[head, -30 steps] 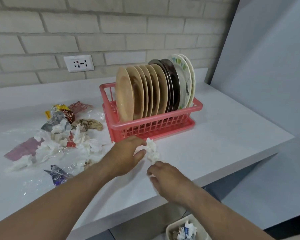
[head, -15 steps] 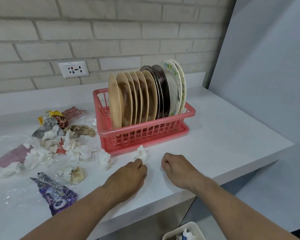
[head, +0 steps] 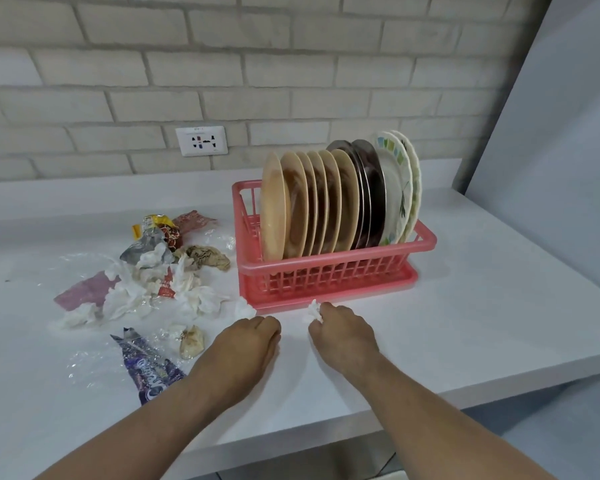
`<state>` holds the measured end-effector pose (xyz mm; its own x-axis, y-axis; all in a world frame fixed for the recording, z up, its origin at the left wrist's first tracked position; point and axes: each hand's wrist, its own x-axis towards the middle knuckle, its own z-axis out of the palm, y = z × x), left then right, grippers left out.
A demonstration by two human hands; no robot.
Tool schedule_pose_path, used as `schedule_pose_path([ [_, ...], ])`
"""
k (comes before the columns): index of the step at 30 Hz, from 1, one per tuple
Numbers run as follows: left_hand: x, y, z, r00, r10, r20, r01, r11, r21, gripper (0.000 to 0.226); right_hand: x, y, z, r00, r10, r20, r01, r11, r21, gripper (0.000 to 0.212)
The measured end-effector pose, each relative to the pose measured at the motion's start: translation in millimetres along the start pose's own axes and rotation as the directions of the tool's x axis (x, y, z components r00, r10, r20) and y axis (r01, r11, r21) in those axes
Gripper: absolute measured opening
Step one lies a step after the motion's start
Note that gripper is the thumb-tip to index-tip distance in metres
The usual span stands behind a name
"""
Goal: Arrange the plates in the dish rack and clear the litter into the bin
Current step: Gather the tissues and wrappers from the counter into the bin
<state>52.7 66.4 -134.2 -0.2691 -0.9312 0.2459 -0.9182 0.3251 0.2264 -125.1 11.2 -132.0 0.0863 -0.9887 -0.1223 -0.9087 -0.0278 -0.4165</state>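
1. A white counter (head: 465, 306) runs along a pale brick wall (head: 291, 64). A white socket (head: 201, 141) sits low on that wall.
2. A grey wall (head: 568, 133) stands at the right end of the counter.
3. A pink dish rack (head: 329, 271) sits on the counter near the back. Plates (head: 340, 199) stand on edge in it, side by side. The ones on the left are tan, two in the middle are dark and shiny, and the ones on the right are white with little coloured marks.
4. A pile of litter (head: 153, 271) lies on the counter to the left of the rack. It has white tissues, a brown crumpled paper, clear plastic and shiny wrappers. A purple wrapper (head: 149, 372) lies closer to the front edge.
5. The right hand (head: 343, 332) rests on the counter just in front of the rack. Its fingers pinch a small white tissue (head: 315, 310).
6. The left hand (head: 243, 344) is curled up on the counter, next to another white tissue (head: 245, 309). Nobody can tell if it grips anything.
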Motion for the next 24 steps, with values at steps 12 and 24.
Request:
schedule_pose_path([
  [12,15.6,0.3,13.1,0.976,0.164,0.146,-0.159,0.986,-0.043,0.025,-37.3,19.9,-29.8,0.997,0.075,0.000,-0.071,0.941,0.331,0.010],
  [24,19.5,-0.9,-15.0,0.986,-0.132,-0.106,0.135,0.991,0.023,0.030,-76.0,51.5,-46.4,0.979,0.201,0.011,-0.190,0.901,0.390,0.025],
])
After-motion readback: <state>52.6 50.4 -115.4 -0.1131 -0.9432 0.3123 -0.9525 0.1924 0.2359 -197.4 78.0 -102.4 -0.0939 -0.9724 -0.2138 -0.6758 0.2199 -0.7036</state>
